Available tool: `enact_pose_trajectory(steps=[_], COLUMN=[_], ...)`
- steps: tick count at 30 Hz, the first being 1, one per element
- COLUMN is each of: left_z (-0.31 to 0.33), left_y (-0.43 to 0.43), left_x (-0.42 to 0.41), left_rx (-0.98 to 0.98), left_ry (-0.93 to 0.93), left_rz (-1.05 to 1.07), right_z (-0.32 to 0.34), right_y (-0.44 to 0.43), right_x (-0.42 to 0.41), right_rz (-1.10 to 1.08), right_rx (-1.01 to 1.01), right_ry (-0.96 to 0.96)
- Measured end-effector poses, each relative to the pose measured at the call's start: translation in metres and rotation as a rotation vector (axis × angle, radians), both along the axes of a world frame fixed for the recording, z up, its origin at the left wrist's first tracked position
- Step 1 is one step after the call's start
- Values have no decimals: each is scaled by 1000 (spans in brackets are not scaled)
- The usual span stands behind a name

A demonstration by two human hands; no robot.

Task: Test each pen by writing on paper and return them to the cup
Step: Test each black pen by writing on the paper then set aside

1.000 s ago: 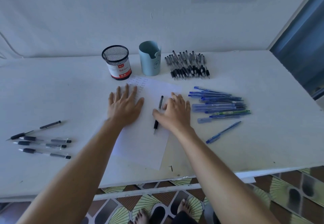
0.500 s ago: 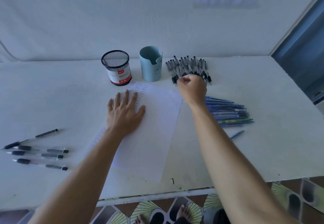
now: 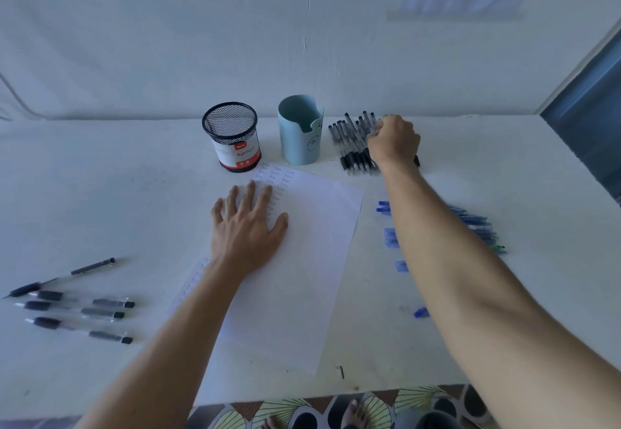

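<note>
The left hand [image 3: 247,227] lies flat on the sheet of paper [image 3: 302,277], palm down, fingers straight and slightly spread, the fingertips reaching into rows of small handwritten words near the sheet's far end. The paper lies at a slant in the middle of the white table [image 3: 100,176]. The right hand [image 3: 393,141] is stretched to the back of the table, where it sits on the pile of black pens [image 3: 353,146], knuckles up and fingers curled under; a dark pen end shows just past the wrist, but whether the fingers pinch a pen or only rest on the pile cannot be told. The pile lies just to the right of the blue cup [image 3: 300,129], which stands upright with a notch cut in its rim. To the left of it, near but apart, stands the black mesh cup [image 3: 232,136] with a red and white label, its base just beyond the far corner of the paper. Neither cup shows a pen inside. A heap of blue pens [image 3: 477,227] lies to the right of the paper, partly hidden by the right forearm, and a single blue pen [image 3: 420,312] shows its end nearer the table's front edge. At the far left, well apart from the paper, four black pens [image 3: 77,307] lie roughly side by side, the farthest one tilted away from the rest. Below the table's edge, bare toes [image 3: 353,412] show on a patterned floor
</note>
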State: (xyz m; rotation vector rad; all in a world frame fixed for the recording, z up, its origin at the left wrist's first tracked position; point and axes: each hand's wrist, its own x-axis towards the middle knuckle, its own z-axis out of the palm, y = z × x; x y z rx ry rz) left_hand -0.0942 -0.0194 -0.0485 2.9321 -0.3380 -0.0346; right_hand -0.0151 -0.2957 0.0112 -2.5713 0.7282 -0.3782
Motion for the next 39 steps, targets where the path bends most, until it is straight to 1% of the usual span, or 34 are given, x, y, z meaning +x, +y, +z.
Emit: enact_pose_trajectory(steps=[6,10,12,14,16,18,19,22,23,24,25,26,29,30,31,34,36,37,39], left_z=[0,0,1,1,3,7,11,28,33,38,41,43,42,40,39,37,33,28,24], left_y=[1,0,0,1,3,5,8,23,29,36,44,52,86,99,111,144,161,168,177], left_x=[0,0,-1,0,1,1,2,0,-2,-5,-8,-11,-22,-26,-29,-41,-48,-50,-52], left_rx=[0,-11,-26,-61,-126,-253,-361,-790,-894,-948,-944,-888,-565,-457,-352,-50,29,33,5], left_ry=[0,-8,-7,2,17,26,39,148,168,167,147,103,-87,-124,-125,-18,34,39,-9], left_rz=[-4,-8,-3,11,34,63,85,176,196,206,211,212,242,282,355,636,707,719,729], right_z=[-4,1,-1,-7,-16,-26,-31,-46,-50,-51,-51,-52,-52,-53,-53,-54,-55,-56,-56], right_y=[5,26,47,70,92,112,120,133,134,133,133,133,136,137,138,139,140,140,140], right_x=[-6,-26,-43,-65,-89,-116,-129,-155,-159,-163,-165,-166,-166,-167,-167,-168,-168,-168,-168], right_rz=[-7,34,116,251,374,457,482,539,559,572,577,579,565,560,555,542,538,534,528], right_rx=[-102,-80,-85,-70,-45,-35,-44,-103,-118,-130,-141,-151,-167,-175,-184,-195,-199,-200,-199], right_ry=[47,-28,-89,-140,-93,8,45,205,259,290,301,297,279,274,266,240,226,221,217])
